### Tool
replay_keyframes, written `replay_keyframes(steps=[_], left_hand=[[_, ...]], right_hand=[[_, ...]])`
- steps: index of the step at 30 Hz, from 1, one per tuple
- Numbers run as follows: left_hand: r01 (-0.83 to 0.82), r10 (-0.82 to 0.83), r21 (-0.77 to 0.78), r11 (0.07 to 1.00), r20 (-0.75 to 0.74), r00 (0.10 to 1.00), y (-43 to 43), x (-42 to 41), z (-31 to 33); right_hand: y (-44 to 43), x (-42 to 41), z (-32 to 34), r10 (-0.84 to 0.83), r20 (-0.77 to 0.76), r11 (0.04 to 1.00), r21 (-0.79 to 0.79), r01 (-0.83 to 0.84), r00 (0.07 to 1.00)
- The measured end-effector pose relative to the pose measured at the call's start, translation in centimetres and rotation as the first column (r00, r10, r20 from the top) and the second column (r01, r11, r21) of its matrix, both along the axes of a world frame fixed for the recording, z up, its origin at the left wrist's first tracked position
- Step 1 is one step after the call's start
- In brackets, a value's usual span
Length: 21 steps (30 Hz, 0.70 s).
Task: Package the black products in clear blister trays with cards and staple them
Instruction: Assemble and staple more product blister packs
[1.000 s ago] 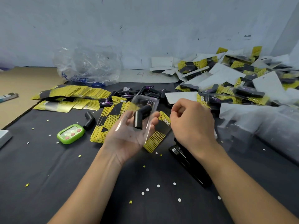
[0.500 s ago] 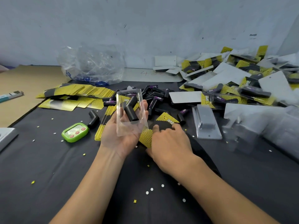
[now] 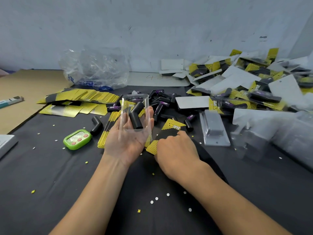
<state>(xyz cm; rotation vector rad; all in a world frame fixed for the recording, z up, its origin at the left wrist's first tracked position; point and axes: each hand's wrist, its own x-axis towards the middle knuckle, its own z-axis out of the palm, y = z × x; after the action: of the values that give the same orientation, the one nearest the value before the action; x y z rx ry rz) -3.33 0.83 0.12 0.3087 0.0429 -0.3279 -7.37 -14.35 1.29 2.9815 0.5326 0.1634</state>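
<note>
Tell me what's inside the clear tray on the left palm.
One black angled product lies inside the clear blister tray held by the left hand. No card shows inside. The product hides the tray floor beneath it.

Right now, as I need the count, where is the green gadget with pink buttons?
Head view: the green gadget lies on the black cloth, left of the left hand holding the clear blister tray, beside a loose black elbow piece.

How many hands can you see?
2. The left hand holds a clear blister tray with a black product inside; the right hand grips a yellow card beside it. No others seem hidden.
</note>
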Motion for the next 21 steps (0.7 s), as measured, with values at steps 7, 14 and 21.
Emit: replay_keyframes(steps=[7, 14, 21], left_hand=[[-0.001, 0.000, 0.008, 1.000, 0.024, 1.000, 0.1, 0.3, -0.3], [-0.036, 0.033, 0.103, 0.994, 0.035, 0.999, -0.6, 0.3, -0.3], [0.001, -0.007, 0.166, 0.986, 0.039, 0.999, -1.0, -0.1, -0.3]], right_hand=[[-0.1, -0.6, 0.9, -0.069, 0.267, 0.993, 0.109, 0.041, 0.961], [-3.7, 0.5, 3.5, -0.277, 0.557, 0.843, 0.532, -0.081, 0.783], [-1.5, -0.8, 3.2, -0.054, 0.055, 0.662, 0.750, -0.005, 0.997]])
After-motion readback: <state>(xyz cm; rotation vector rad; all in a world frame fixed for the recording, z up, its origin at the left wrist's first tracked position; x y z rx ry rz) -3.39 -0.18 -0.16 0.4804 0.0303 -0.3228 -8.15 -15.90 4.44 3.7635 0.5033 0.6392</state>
